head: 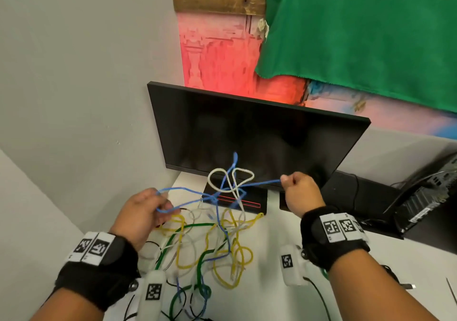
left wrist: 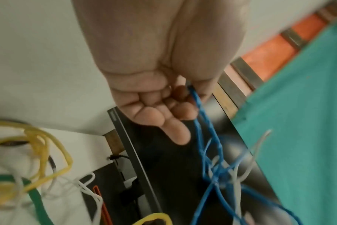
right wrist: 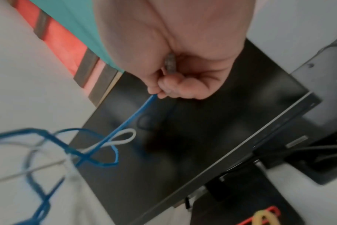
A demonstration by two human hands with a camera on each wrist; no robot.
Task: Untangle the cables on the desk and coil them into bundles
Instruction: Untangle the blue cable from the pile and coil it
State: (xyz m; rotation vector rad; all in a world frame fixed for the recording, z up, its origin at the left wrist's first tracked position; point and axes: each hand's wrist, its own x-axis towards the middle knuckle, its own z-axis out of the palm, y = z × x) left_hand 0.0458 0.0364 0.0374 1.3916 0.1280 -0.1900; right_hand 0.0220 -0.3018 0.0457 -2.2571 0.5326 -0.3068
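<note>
The blue cable [head: 257, 184] is stretching roughly level in front of the monitor [head: 249, 135], its long axis running side to side between both hands. The left hand [head: 141, 213] is curling around a loop of it; the right hand [head: 300, 192] is pinching its end. The right wrist view alone is showing a grey plug [right wrist: 170, 62] tucked inside that fist. Other cables [head: 210, 246] are lying tangled below the monitor.

Blue cable [head: 217, 192] lifted off desk, pulled taut-ish btwn both hands, knotted mid-air w/ white cable [head: 231, 177] loops in front of monitor. Yellow cable [head: 233, 254], green cable [head: 188, 244] + more white strands lie tangled on white desk below.
</note>
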